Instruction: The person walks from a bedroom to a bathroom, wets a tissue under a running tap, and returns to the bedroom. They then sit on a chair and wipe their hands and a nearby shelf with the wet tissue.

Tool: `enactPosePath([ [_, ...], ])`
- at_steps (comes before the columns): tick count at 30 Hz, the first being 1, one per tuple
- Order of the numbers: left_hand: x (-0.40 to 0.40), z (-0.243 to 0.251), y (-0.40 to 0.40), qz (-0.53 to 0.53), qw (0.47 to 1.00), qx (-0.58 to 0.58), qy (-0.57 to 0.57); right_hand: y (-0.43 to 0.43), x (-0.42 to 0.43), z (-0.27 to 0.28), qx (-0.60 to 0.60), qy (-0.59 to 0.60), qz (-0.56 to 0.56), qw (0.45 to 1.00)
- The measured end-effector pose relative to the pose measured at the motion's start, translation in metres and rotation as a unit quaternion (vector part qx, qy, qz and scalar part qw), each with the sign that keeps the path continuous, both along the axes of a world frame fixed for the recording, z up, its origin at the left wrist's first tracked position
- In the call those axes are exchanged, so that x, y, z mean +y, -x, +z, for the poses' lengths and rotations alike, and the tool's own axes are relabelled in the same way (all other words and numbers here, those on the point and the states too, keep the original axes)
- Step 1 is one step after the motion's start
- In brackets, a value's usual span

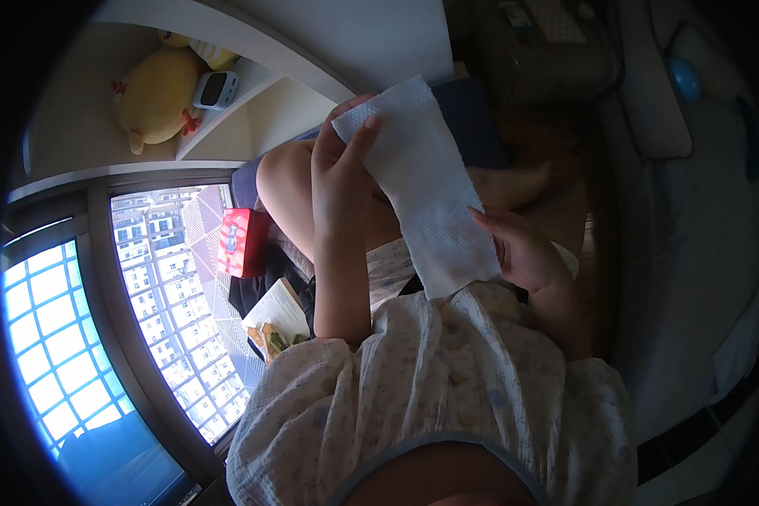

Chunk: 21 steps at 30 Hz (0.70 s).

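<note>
A white sheet of textured paper or soft tissue (pixel 427 190) is stretched out lengthwise above my lap. With my left hand (pixel 348 142) I pinch its far left corner, the thumb on top and the fingers behind it. Lower down, my right hand (pixel 518 246) holds the sheet's right edge, its thumb over the border and the other fingers partly hidden. The near end of the sheet hangs just in front of my patterned shirt (pixel 462 367).
A red box (pixel 243 242) and a book (pixel 277 319) lie to my left, beside the window (pixel 177 303). Yellow plush toys (pixel 158 95) and a small white device (pixel 215 90) occupy a shelf. At right is a bed (pixel 689 253) with a blue ball (pixel 684 79).
</note>
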<state>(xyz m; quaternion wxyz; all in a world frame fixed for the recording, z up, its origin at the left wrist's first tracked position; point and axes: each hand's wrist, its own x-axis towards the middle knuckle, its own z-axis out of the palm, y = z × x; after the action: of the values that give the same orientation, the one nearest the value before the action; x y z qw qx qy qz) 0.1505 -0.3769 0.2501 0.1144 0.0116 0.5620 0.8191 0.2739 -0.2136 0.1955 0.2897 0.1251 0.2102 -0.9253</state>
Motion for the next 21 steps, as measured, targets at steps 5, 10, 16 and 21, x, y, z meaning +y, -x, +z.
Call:
enactPosePath([
  [5, 0.0, 0.007, -0.025, -0.127, 0.982, 0.044, 0.133, 0.004, 0.0, 0.009, -0.024, 0.065, -0.013, 0.997],
  [10, 0.002, 0.001, -0.044, -0.246, 0.87, 0.286, 0.316, 0.004, 0.001, 0.002, -0.013, 0.119, -0.047, 0.992],
  [16, 0.007, -0.007, -0.047, -0.275, 0.798, 0.436, 0.312, 0.002, 0.006, 0.009, -0.025, 0.118, -0.121, 0.985],
  [21, 0.015, -0.007, -0.049, -0.235, 0.748, 0.494, 0.375, 0.0, 0.006, 0.012, 0.029, 0.126, -0.163, 0.978],
])
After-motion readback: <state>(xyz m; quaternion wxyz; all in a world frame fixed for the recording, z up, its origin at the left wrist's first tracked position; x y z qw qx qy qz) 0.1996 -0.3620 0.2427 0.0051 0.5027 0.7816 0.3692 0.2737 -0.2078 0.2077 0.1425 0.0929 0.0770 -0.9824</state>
